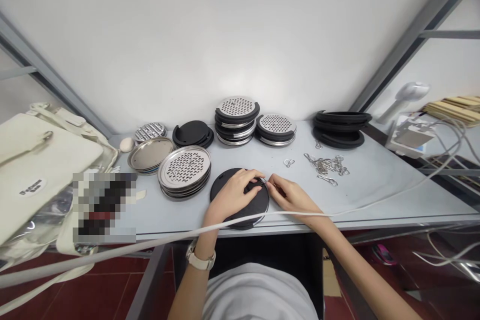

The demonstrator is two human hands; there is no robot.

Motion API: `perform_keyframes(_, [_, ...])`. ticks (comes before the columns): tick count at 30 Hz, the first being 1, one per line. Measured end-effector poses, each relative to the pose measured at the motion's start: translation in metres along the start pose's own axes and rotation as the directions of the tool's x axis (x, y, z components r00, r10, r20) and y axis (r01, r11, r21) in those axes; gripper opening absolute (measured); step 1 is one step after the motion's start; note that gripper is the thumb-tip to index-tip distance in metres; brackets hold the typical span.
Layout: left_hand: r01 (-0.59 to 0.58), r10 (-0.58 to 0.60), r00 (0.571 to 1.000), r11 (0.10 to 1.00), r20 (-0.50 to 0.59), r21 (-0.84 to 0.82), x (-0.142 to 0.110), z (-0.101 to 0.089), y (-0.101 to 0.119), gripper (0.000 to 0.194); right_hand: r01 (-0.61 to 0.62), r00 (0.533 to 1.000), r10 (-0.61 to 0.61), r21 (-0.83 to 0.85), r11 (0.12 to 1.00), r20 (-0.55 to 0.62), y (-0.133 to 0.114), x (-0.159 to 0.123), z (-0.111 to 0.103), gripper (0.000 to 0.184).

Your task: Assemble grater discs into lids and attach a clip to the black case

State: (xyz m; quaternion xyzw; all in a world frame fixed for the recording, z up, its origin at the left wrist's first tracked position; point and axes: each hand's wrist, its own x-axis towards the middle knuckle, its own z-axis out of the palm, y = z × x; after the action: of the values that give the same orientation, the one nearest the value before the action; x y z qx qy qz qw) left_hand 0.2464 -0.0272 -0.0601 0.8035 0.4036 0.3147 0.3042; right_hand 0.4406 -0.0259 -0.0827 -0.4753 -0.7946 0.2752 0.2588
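A round black plastic disc (240,206) with a thin metal rim showing on its right lies at the front edge of the table. My left hand (237,190) rests across its top, thumb and fingers closing on the upper right edge. At that same edge, my right hand (287,194) pinches a small shiny metal piece, probably a wire clip; the fingertips hide most of it. Beyond my right hand sit a loose wire clip (288,163) and a pile of wire clips (327,165). To the left stands a stack of round metal grater plates (184,167).
Farther back are black-framed graters (237,107), more framed graters (276,125), plain metal discs (150,154), black rings (341,119) and black discs (193,133). A cream bag (45,160) occupies the left. A white cable (157,243) crosses in front of my wrists.
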Motion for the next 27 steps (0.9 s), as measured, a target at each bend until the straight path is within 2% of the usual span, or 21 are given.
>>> perform_keyframes(27, [0.012,-0.012,1.000,1.000,0.005,-0.028,-0.0008,-0.0009,0.0022,0.026,-0.009,1.000,0.009,0.031,0.999,0.007,0.0025,0.0016,0.0017,0.019])
